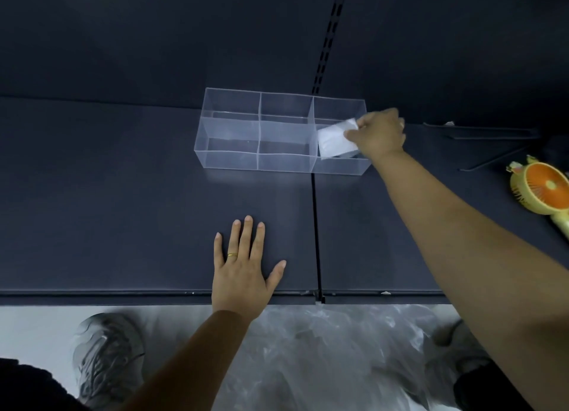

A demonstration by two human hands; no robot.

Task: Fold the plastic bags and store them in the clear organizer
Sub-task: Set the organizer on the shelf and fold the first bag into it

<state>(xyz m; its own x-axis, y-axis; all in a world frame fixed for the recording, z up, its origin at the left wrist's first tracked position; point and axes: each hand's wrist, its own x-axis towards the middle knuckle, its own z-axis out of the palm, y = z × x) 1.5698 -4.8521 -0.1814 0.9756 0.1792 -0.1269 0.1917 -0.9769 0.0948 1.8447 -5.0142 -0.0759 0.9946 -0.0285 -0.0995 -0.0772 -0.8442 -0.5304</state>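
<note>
Storing step: the right hand (380, 135) pinches a folded plastic bag (335, 141) over the near right compartment of the clear organizer (255, 164). The left hand (243, 269) rests flat on the shelf (123, 210). Next, probably: lower, release.

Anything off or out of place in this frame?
A yellow handheld fan lies at the shelf's right edge, unrelated to the bags. Crumpled clear plastic is heaped on the floor by the shoes. The organizer sits square; the right hand holds a folded bag tilted in it.
</note>
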